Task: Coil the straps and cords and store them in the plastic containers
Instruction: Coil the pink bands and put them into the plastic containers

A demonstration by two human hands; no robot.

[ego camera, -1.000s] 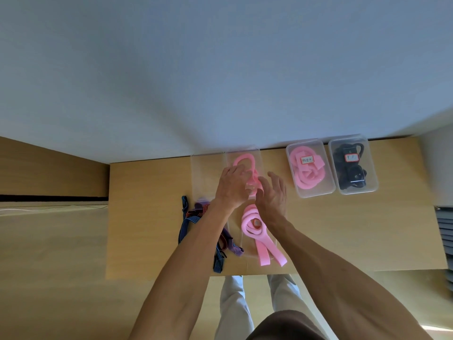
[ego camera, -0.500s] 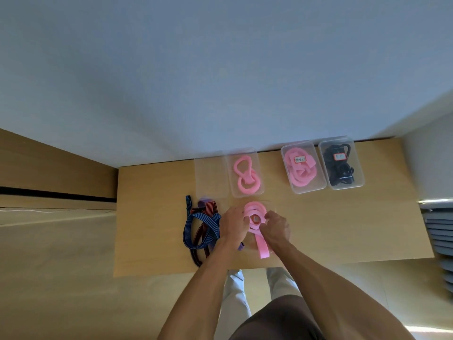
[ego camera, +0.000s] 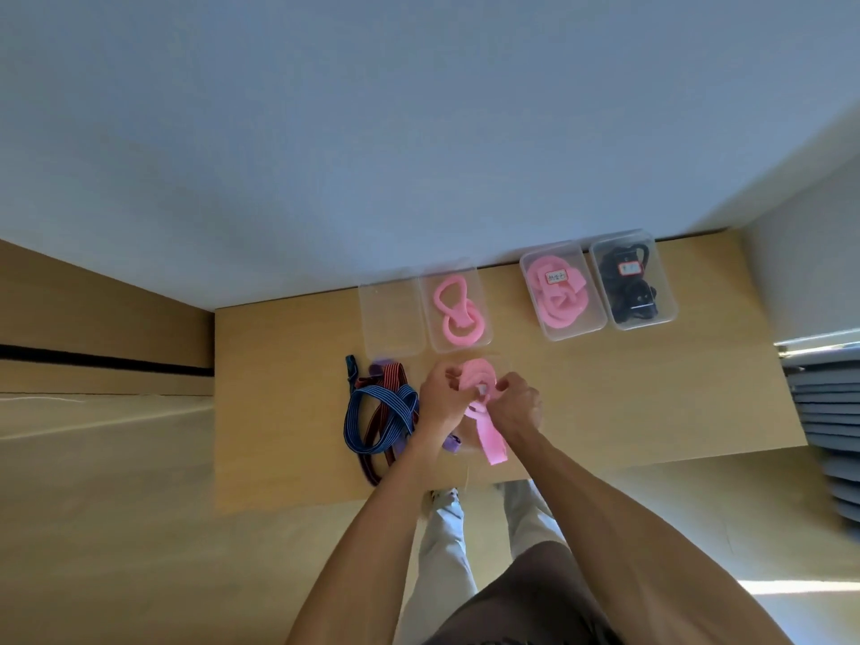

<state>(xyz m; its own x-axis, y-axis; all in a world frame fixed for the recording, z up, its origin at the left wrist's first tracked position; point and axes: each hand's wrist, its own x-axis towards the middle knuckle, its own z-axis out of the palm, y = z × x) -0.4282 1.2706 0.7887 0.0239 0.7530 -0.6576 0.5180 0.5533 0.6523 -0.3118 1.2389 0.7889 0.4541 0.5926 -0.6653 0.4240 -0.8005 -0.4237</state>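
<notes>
The table (ego camera: 651, 412) carried four boxes along its far edge: an empty box (ego camera: 390, 318), an open box (ego camera: 456, 309) with a pink loop, and two filled, labelled ones toward the far right corner. Both hands worked the pink strap (ego camera: 479, 379) near the front edge, between them. The left hand (ego camera: 442, 393) and right hand (ego camera: 519, 405) each pinched its coil, equally near; its loose tail pointed toward the person. The open box lay just beyond, unobstructed. Striped cords (ego camera: 381, 412) lay beside the left hand.
</notes>
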